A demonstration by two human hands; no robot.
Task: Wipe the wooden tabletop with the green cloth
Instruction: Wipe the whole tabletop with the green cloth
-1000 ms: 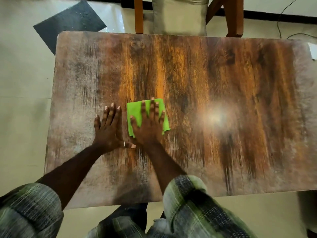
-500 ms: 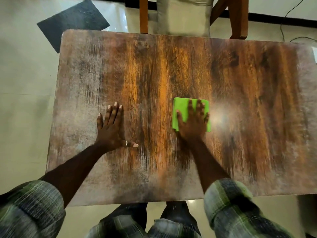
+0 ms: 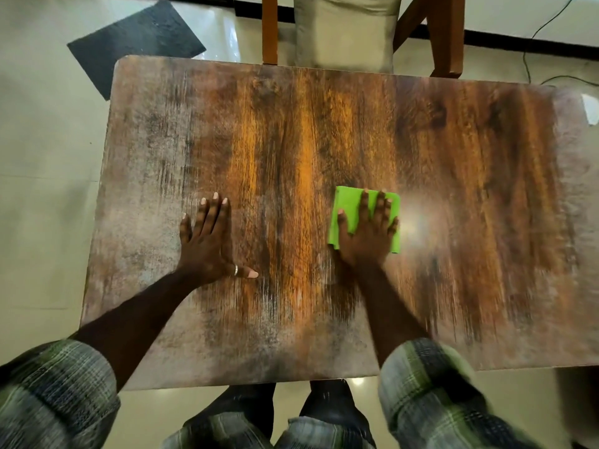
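A folded green cloth (image 3: 347, 207) lies flat near the middle of the wooden tabletop (image 3: 470, 189). My right hand (image 3: 368, 234) presses on it with straight, spread fingers and covers most of it. My left hand (image 3: 207, 243) rests flat on the bare wood to the left, fingers straight, thumb out to the right with a ring on it. The two hands are well apart.
A wooden chair with a pale cushion (image 3: 343, 30) stands at the table's far edge. A dark mat (image 3: 136, 40) lies on the tiled floor at the far left. A cable (image 3: 531, 50) runs on the floor at the far right. A small white object (image 3: 590, 106) sits by the right edge.
My right hand slid the green cloth to the right, away from my left hand, over the first half second, and has hardly moved since. The left hand stayed planted.
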